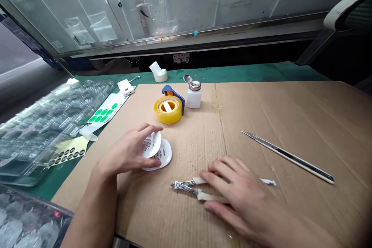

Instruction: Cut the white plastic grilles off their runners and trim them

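My left hand (128, 153) curls around a small white round perforated cover (151, 144), tilted up on edge. That cover leans over a second white perforated disc (163, 155) lying flat on the cardboard sheet (261, 116). My right hand (235, 193) lies over the pale handles of small cutting pliers (186, 187), fingers resting on them; the metal jaws point left and stick out past my fingertips.
A yellow tape roll in a blue dispenser (169, 108) and a white pump bottle (194, 93) stand behind the discs. A long metal blade (287, 157) lies at right. Clear plastic trays (43, 124), green dot stickers (103, 114) and black dot stickers (65, 154) sit at left.
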### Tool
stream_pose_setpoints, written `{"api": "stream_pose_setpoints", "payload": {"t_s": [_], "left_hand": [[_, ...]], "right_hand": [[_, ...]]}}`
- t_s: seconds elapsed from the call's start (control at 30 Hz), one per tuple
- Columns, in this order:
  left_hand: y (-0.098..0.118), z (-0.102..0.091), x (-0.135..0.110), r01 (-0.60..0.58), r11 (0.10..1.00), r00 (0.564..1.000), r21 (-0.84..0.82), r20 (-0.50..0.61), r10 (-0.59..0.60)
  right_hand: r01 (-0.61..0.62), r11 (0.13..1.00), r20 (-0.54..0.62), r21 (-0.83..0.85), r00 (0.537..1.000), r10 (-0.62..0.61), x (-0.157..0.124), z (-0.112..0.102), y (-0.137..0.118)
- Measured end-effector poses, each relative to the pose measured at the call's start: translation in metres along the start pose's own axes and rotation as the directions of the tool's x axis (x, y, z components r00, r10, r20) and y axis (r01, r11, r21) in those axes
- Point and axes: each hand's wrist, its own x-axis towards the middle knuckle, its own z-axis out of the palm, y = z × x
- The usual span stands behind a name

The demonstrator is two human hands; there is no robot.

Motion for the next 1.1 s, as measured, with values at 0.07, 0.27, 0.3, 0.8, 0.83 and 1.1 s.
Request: {"api": "stream_pose_setpoints", "payload": {"t_s": [0.07, 0.27, 0.3, 0.8, 0.83, 1.1], "left_hand": [[0.002, 0.003, 0.002, -0.007, 1.000, 0.999, -0.004, 0.048, 0.007], [0.010, 0.012, 0.007, -0.044, 0.999, 0.992, 0.022, 0.116, 0.041], [0.010, 0.013, 0.007, -0.050, 0.999, 0.992, 0.015, 0.113, 0.048], [0.024, 0.033, 0.021, -0.231, 0.038, 0.971, -0.972, -0.233, -0.059], [0.026, 0.033, 0.022, -0.202, -0.124, 0.976, -0.971, -0.190, -0.106], [0.022, 0.032, 0.025, -0.065, -0.576, 0.994, -0.815, -0.002, -0.109]], "right_hand": [[-0.044, 0.999, 0.042, 0.010, 0.998, 0.043, -0.004, -0.016, 0.015], [-0.150, 0.989, 0.099, -0.009, 0.984, 0.150, -0.034, -0.029, 0.062], [-0.166, 0.986, 0.057, -0.016, 0.984, 0.167, -0.038, -0.026, 0.065], [-0.493, 0.867, -0.317, 0.074, 0.813, 0.489, -0.012, -0.048, 0.074], [-0.566, 0.814, -0.364, 0.127, 0.737, 0.569, -0.013, -0.050, 0.077], [-0.815, 0.574, -0.572, -0.080, 0.509, 0.644, -0.031, -0.064, 0.136]]}}
